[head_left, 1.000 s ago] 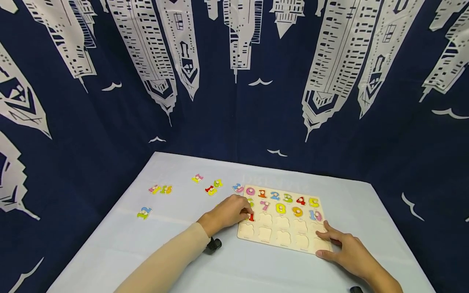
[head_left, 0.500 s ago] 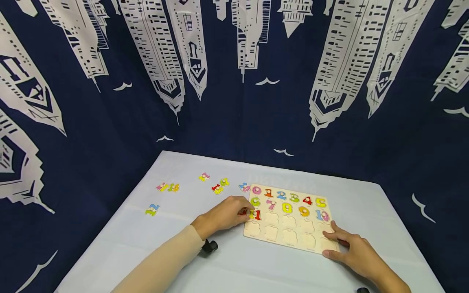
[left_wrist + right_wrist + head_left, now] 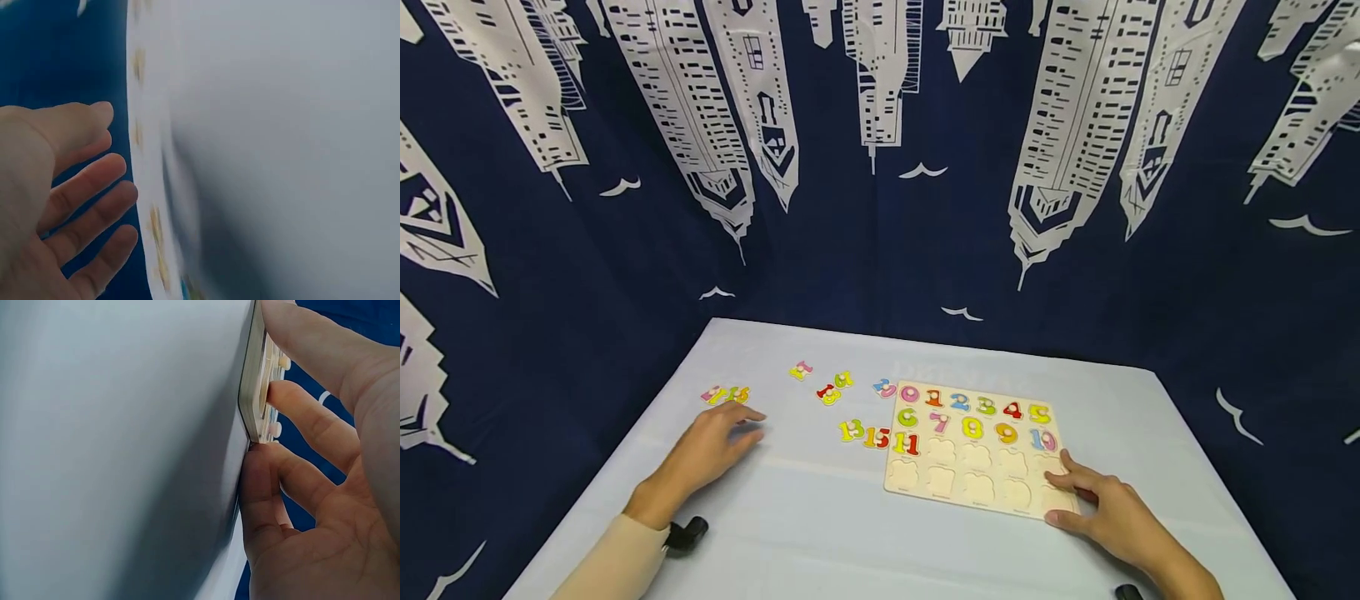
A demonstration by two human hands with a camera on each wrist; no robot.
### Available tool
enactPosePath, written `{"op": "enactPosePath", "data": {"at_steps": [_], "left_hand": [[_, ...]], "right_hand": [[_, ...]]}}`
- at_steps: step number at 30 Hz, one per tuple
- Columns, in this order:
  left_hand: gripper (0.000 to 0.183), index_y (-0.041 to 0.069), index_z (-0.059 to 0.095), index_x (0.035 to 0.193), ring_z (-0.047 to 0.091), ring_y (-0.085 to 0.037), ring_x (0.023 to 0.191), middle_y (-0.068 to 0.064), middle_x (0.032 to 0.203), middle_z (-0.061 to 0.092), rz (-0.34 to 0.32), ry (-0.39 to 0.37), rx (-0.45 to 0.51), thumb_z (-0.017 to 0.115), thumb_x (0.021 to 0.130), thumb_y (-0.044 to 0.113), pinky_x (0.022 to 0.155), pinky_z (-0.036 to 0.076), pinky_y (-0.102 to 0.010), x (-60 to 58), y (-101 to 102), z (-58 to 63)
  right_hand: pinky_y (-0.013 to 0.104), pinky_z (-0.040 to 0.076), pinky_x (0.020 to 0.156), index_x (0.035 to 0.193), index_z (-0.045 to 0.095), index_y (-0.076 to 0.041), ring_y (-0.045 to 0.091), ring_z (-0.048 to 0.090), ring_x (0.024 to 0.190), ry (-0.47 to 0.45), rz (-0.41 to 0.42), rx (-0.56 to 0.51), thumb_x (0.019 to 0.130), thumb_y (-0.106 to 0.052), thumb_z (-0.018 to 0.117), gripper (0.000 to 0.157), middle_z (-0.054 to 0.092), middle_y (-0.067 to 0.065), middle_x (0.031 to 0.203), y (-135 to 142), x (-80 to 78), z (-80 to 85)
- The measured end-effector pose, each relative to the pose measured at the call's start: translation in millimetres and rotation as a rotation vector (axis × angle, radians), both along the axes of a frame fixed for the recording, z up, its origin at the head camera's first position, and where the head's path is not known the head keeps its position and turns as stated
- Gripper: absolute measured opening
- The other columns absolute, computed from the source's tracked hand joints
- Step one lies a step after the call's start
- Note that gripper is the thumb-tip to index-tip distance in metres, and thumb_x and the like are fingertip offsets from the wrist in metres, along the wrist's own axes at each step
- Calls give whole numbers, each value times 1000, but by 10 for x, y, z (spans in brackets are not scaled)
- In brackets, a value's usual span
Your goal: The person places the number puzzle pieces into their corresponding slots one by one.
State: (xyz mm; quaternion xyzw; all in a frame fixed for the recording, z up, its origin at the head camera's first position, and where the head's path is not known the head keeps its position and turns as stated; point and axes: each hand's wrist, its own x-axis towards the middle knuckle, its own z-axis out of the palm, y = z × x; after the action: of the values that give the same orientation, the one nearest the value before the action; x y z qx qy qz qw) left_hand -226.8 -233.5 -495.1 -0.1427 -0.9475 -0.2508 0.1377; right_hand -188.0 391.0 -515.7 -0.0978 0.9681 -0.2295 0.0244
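My left hand [image 3: 709, 450] hovers over the left part of the table, fingers loosely extended and nothing in them. In the left wrist view its fingers [image 3: 94, 181] are spread apart. Just beyond it lie a pink-and-yellow number piece [image 3: 712, 396] and a green-and-orange one [image 3: 739, 395]. My right hand [image 3: 1108, 508] rests at the right edge of the wooden number puzzle board [image 3: 958, 498], thumb at the near corner and a fingertip on top. The yellow-and-red 11 piece [image 3: 906, 444] sits in the board's third row, below rows holding 0 to 10.
Left of the board lie the 13 piece [image 3: 852, 430] and the 15 piece [image 3: 877, 437]. Further back are an 18 piece [image 3: 830, 394], a blue-and-pink 20 piece [image 3: 883, 387] and other number pieces. A navy curtain [image 3: 865, 267] with white buildings hangs behind the white table [image 3: 820, 533].
My left hand has let go of the 11 piece on the board and swung left, uncovering the 13 and 15 pieces. It now hides where the 12 piece lay. My right hand stays put.
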Motion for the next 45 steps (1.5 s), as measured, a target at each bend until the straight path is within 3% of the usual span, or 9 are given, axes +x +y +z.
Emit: {"op": "enactPosePath", "data": {"at_steps": [5,10,14,17,23,27,30,36,45], "left_hand": [[21,11,88,114,77,-26,103,-8,113,83,180,-35,-31,97,96,18,89,63,-48,187,-537,-28],[19,12,87,105,69,-21,95,-8,103,80,284,-119,-20,99,94,23,79,53,-36,263,-803,-73],[15,12,87,102,67,-20,92,-8,99,78,303,-144,-1,97,96,22,78,50,-35,246,-843,-91],[13,10,87,100,66,-19,88,-7,94,77,305,-141,0,95,97,19,76,49,-35,219,-836,-91],[8,9,87,97,66,-16,83,-6,89,75,292,-97,5,94,97,12,74,49,-33,198,-793,-72],[8,9,87,97,66,-16,82,-7,89,74,270,-62,15,95,95,8,72,49,-31,187,-715,-59],[9,9,87,97,68,-17,84,-7,92,76,245,-42,28,95,95,8,73,52,-30,172,-595,-40],[12,12,86,99,75,-18,89,-5,99,80,154,-2,88,96,95,6,78,62,-28,124,-247,34],[15,15,86,100,79,-19,97,3,99,78,-11,28,126,97,94,6,90,69,-40,-32,429,59]], "right_hand": [[63,58,118,148,81,-18,51,67,152,3,1,-1,88,-54,99,72,55,23,176,-10,9,37],[64,56,119,148,81,-15,53,63,155,-4,-7,-9,88,-49,101,72,53,25,176,-16,-7,70],[46,65,112,144,83,-13,53,65,152,11,2,-12,86,-46,103,70,56,28,174,-22,-20,66],[31,66,104,142,84,-14,49,70,147,27,8,-23,85,-45,104,68,58,29,172,-24,-28,48],[29,66,98,151,76,-5,36,78,128,32,16,-23,82,-42,108,84,59,31,170,-27,-73,61],[37,68,96,160,61,8,30,78,120,-22,-5,-10,80,-40,110,105,55,38,165,-17,-123,104],[38,68,94,162,57,12,29,77,118,-69,-34,-5,79,-40,110,111,54,39,161,-14,-147,144],[30,64,85,158,58,14,22,70,110,-103,-29,-9,80,-39,109,107,56,35,152,-27,-167,167],[27,61,84,155,60,11,23,67,110,-89,-13,-1,82,-38,108,100,57,32,147,-18,-176,147]]}}
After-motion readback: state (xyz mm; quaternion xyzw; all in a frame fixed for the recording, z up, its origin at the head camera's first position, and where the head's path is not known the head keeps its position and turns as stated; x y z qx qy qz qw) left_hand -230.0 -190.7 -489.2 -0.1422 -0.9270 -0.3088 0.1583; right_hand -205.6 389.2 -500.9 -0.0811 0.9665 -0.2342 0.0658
